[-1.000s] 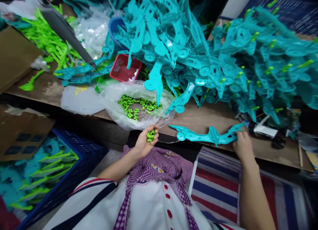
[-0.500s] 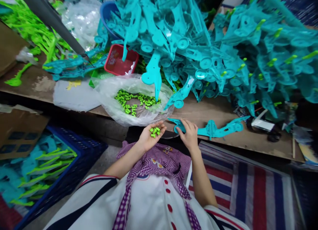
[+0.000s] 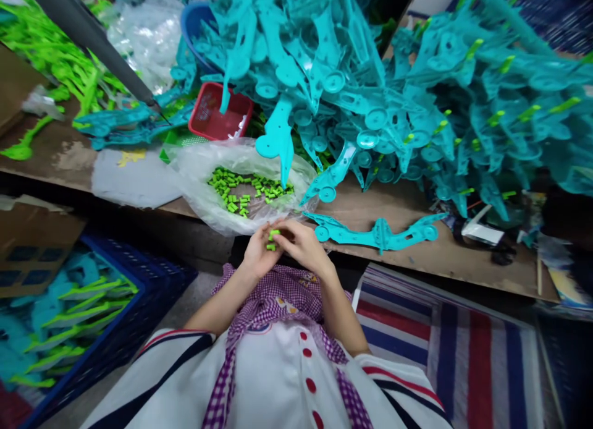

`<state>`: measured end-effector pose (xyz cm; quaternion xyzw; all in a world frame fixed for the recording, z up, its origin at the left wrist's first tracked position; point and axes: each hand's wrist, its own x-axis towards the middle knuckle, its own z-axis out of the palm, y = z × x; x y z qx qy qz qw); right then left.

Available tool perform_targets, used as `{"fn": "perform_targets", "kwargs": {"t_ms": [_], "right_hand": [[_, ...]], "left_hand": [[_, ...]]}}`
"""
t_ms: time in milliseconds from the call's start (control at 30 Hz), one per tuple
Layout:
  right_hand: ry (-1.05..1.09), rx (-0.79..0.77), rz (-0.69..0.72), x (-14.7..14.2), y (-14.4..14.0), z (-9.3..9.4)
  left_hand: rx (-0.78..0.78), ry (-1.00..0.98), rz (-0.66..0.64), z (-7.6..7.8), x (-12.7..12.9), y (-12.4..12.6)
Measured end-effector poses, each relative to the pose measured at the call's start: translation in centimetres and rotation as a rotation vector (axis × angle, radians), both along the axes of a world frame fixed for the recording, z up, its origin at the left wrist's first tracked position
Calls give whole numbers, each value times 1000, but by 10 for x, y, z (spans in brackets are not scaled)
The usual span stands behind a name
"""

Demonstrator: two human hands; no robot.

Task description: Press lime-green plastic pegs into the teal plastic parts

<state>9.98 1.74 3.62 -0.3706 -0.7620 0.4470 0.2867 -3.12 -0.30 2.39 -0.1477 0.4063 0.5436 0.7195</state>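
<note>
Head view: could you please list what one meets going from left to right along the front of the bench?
Blue crate → clear bag of green pegs → left hand → right hand → single teal plastic part → striped mat.

One head-worn camera looks steeply forward and down from above the person's chest, close over the near edge of the tabletop (image 3: 370,209). Beyond that edge the view runs to heaped teal parts (image 3: 352,89); below it, floor.

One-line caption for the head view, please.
Left hand cups small green pieces as right hand picks at them, beside a teal plastic part.
</note>
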Motion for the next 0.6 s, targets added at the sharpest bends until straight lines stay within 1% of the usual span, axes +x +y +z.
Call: {"fn": "perform_targets", "kwargs": {"t_ms": [67,100,167,200,233,300,367,400,433,467,500,533,600], "right_hand": [[195,-95,-205,25,-1,-20],[238,-125,-332,40,-1,-31],[237,-144,-545,68,1,-53],[213,-140,-609,80,3,-62],[188,-133,-643,89,6,-69],[160,-120,-659,99,11,-76],[145,-111,-669,101,14,-78],[137,-104,-681,99,15,-78],[127,-98,-692,98,15,-77],[118,-94,-699,97,15,-77],[112,-91,-698,96,15,-76],[106,-89,-687,97,15,-75],[76,-75,-633,99,15,-72]], "left_hand": [[-6,-4,-81,-1,-3,-13],[-7,-1,-150,-2,-5,-20],[29,82,-306,-4,-8,-31],[75,190,-366,-4,-9,-32],[143,349,-401,-3,-9,-28],[339,746,-426,-2,-6,-8],[572,1114,-466,-4,3,25],[664,1248,-510,-6,10,43],[730,1351,-601,-10,17,59],[772,1435,-703,-15,24,73],[799,1504,-776,-20,30,83],[821,1549,-837,-26,35,89],[861,1586,-895,-35,39,90]]}}
